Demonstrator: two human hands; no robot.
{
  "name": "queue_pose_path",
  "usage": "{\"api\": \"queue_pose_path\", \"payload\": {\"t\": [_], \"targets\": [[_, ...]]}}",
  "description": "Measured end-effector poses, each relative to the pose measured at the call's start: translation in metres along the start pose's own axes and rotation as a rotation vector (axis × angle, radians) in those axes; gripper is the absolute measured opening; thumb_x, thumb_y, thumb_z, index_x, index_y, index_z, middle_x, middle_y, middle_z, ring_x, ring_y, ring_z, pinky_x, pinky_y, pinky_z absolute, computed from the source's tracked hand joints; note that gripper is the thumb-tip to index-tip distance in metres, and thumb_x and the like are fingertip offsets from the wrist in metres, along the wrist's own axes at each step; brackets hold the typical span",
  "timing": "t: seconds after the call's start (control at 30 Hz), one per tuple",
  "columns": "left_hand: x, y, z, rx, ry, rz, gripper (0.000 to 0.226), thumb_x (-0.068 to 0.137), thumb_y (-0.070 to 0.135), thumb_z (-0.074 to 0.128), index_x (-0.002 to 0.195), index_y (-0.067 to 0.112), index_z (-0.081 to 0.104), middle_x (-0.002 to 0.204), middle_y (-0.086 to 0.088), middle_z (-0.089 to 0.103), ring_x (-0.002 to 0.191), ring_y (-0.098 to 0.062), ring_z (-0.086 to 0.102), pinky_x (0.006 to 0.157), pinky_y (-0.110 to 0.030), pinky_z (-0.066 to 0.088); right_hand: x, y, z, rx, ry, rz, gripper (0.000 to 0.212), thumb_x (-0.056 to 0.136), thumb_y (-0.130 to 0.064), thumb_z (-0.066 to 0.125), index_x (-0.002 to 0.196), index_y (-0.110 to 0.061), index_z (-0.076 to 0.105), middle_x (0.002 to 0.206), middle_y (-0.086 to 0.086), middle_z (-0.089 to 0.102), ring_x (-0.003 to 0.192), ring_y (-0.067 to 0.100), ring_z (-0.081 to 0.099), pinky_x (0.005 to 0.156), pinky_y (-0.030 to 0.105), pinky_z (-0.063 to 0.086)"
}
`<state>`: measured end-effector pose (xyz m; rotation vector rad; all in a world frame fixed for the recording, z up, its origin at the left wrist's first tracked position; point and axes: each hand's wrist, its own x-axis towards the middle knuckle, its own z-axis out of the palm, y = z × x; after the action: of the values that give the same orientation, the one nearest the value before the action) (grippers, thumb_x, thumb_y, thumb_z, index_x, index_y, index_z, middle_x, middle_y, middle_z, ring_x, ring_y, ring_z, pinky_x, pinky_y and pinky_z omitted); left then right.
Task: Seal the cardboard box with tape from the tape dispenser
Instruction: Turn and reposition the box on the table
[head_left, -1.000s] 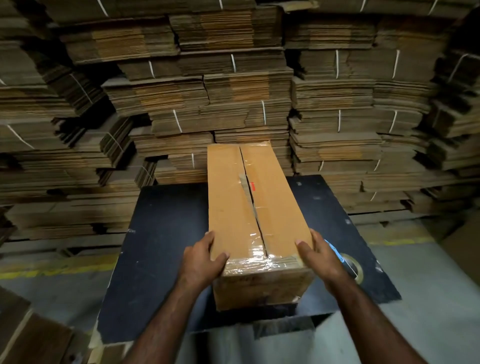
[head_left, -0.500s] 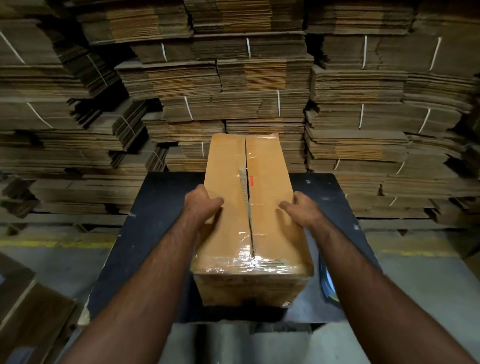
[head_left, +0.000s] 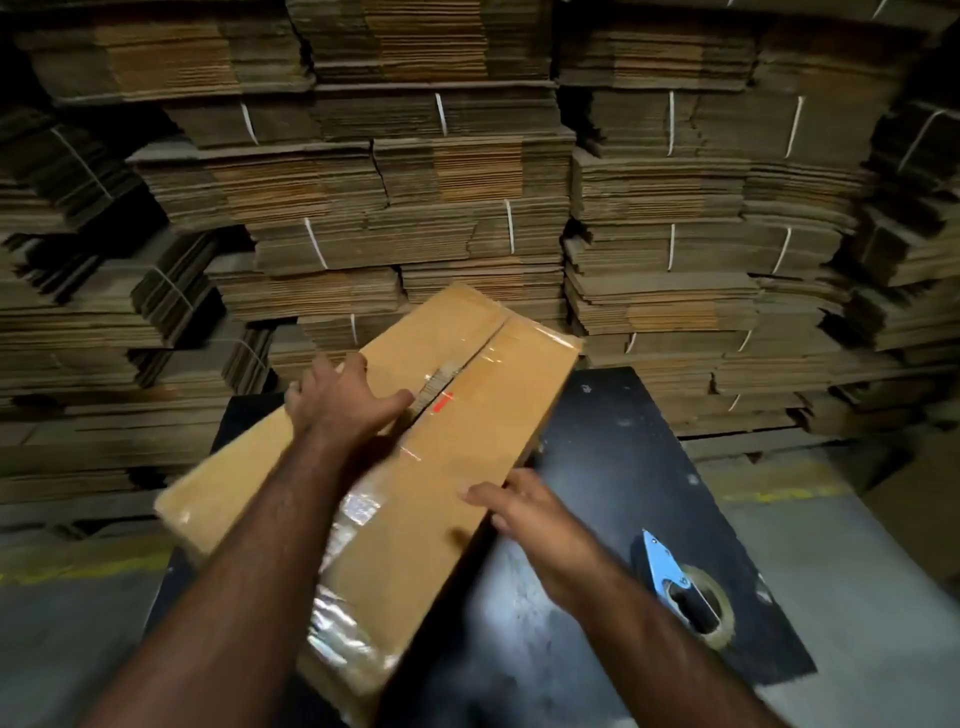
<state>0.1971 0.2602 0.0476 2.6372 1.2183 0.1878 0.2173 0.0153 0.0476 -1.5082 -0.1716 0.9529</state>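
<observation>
Head view: both hands, left (head_left: 345, 402) and right (head_left: 524, 512), lie open and flat on the box (head_left: 483, 395), gripping nothing; press evenly, smoothing tape along the seam.

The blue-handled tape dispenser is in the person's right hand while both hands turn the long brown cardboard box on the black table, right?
Not quite. The head view shows the blue-handled tape dispenser lying on the black table, apart from the right hand. Both that hand and the left hand are on the long brown cardboard box.
</observation>
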Motion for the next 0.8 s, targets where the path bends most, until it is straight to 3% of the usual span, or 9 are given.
{"api": "queue_pose_path", "payload": {"t": [0.13,0.23,0.3,0.4,0.47,0.53,0.6,0.7,0.8], "targets": [[0.052,-0.011,0.003,0.067,-0.101,0.225,0.087,0.07,0.082,0.05,0.135,0.024,0.046,0.136,-0.016,0.047,0.127,-0.033,0.042,0.11,-0.053,0.026,-0.013,0.017,0.062,0.157,-0.084,0.117,0.046,0.066,-0.028,0.084,0.103,-0.015,0.061,0.112,-0.002,0.071,0.112,0.009,0.064,0.114,0.033,0.035],[0.07,-0.01,0.016,0.024,-0.222,0.373,0.077,0.076,0.072,0.056,0.134,0.022,0.046,0.137,-0.013,0.046,0.126,-0.031,0.042,0.106,-0.048,0.031,-0.005,0.014,0.096,0.183,-0.073,0.122,0.097,0.064,-0.03,0.087,0.147,-0.013,0.039,0.146,0.006,0.045,0.13,0.015,0.05,0.116,0.031,0.032],[0.074,-0.012,0.026,0.028,-0.25,0.422,0.075,0.08,0.066,0.056,0.138,0.02,0.045,0.144,-0.013,0.042,0.13,-0.032,0.04,0.107,-0.046,0.032,0.002,0.009,0.101,0.152,-0.053,0.134,0.091,0.081,-0.023,0.079,0.154,-0.015,0.026,0.154,0.007,0.036,0.133,0.017,0.046,0.114,0.031,0.036],[0.066,-0.02,0.033,-0.098,-0.167,0.426,0.061,0.088,0.053,0.058,0.136,0.016,0.049,0.151,-0.011,0.038,0.136,-0.029,0.037,0.11,-0.043,0.032,0.013,-0.002,0.081,-0.071,-0.045,0.174,0.056,0.09,-0.022,0.071,0.141,-0.018,0.049,0.131,0.008,0.061,0.108,0.015,0.066,0.094,0.03,0.055],[0.043,-0.028,0.03,-0.218,-0.048,0.373,0.053,0.089,0.046,0.06,0.134,0.018,0.053,0.144,-0.005,0.045,0.131,-0.025,0.041,0.107,-0.043,0.036,0.031,-0.015,0.065,-0.253,0.02,0.105,0.027,0.094,-0.019,0.065,0.12,-0.014,0.063,0.097,0.005,0.073,0.074,0.01,0.07,0.071,0.03,0.059],[0.006,-0.033,0.023,-0.27,0.104,0.333,0.042,0.088,0.04,0.062,0.125,0.02,0.058,0.126,0.0,0.052,0.116,-0.02,0.048,0.096,-0.04,0.041,0.062,-0.033,0.054,-0.488,0.216,-0.109,0.013,0.095,-0.024,0.062,0.102,-0.017,0.069,0.082,0.0,0.074,0.064,0.012,0.07,0.066,0.037,0.062],[-0.036,-0.035,0.015,-0.329,0.168,0.292,0.027,0.088,0.036,0.063,0.112,0.023,0.062,0.102,0.005,0.058,0.093,-0.015,0.054,0.08,-0.035,0.049,0.101,-0.053,0.05,-0.761,0.372,-0.327,0.013,0.092,-0.031,0.06,0.096,-0.022,0.068,0.085,-0.004,0.074,0.075,0.015,0.07,0.073,0.04,0.06],[-0.102,-0.032,0.015,-0.597,0.084,0.102,0.021,0.086,0.029,0.069,0.105,0.024,0.062,0.071,0.008,0.063,0.063,-0.01,0.06,0.061,-0.035,0.055,0.16,-0.073,0.053,-1.059,0.31,-0.455,0.028,0.088,-0.036,0.059,0.112,-0.025,0.064,0.11,0.0,0.069,0.101,0.022,0.064,0.087,0.039,0.054],[-0.159,-0.013,0.024,-1.096,-0.135,-0.313,0.054,0.085,0.017,0.074,0.132,0.026,0.05,0.107,0.002,0.069,0.08,-0.009,0.068,0.064,-0.045,0.062,0.2,-0.079,0.055,-1.329,0.149,-0.454,0.055,0.089,-0.046,0.059,0.135,-0.017,0.05,0.137,0.009,0.052,0.126,0.029,0.049,0.102,0.045,0.044]]}}
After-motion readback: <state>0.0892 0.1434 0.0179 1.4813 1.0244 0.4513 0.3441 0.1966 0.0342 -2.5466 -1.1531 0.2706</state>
